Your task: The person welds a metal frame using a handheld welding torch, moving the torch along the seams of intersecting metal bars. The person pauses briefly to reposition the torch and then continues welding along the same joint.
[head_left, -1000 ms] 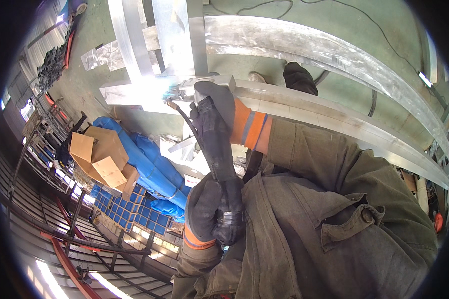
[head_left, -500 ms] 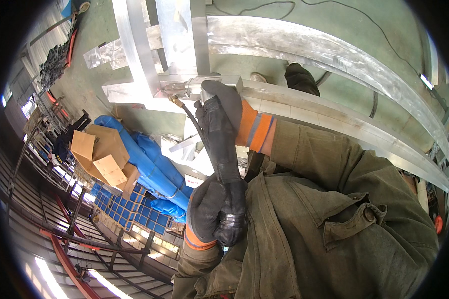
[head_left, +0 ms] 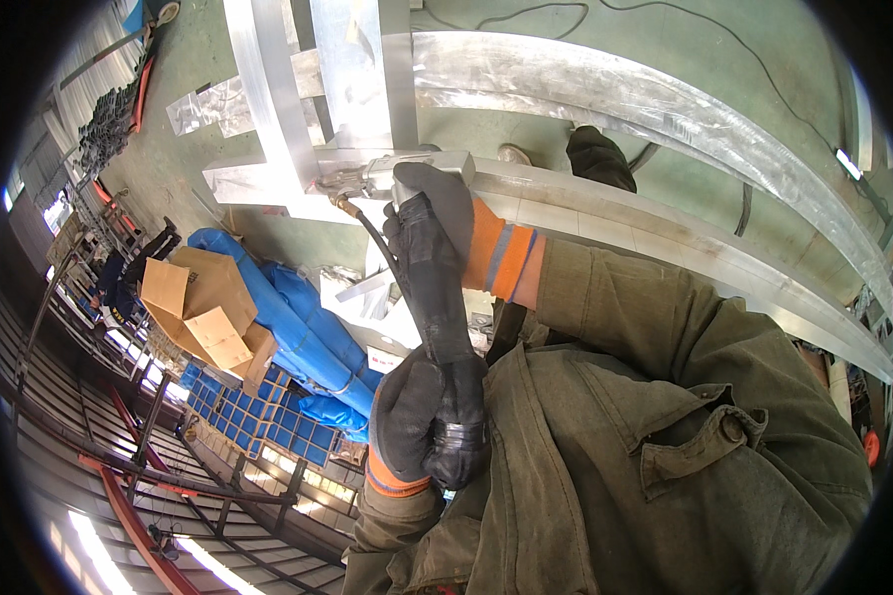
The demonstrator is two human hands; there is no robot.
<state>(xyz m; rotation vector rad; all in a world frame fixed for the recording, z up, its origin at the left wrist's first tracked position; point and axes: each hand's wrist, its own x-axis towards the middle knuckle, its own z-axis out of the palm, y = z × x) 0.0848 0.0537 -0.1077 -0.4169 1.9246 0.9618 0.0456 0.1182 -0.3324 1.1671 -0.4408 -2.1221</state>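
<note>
A welding gun (head_left: pixel 429 288) with a black-taped body and a silver metal head lies across my front, its nozzle (head_left: pixel 339 182) pointing left. A thin dark hose with a brass fitting runs to that nozzle. My right hand (head_left: pixel 437 203), in a dark glove with an orange cuff, is wrapped round the front of the gun. Lower down, my left hand (head_left: pixel 404 412), gloved alike, grips the taped rear part. The nozzle tip is close to the joint where an upright aluminium bar (head_left: pixel 273 89) meets a crosswise aluminium beam (head_left: pixel 243 184); a small reddish glint shows there.
Long aluminium beams (head_left: pixel 605 79) span the far right side. A dark shoe (head_left: pixel 600 157) shows between them. An open cardboard box (head_left: pixel 203 297) stands at left beside blue wrapped bundles (head_left: pixel 288 327). Black cables (head_left: pixel 744 74) lie on the green floor.
The welding gun's head and my right hand have shifted slightly to the left along the beam. My left hand has barely moved and keeps its grip.
</note>
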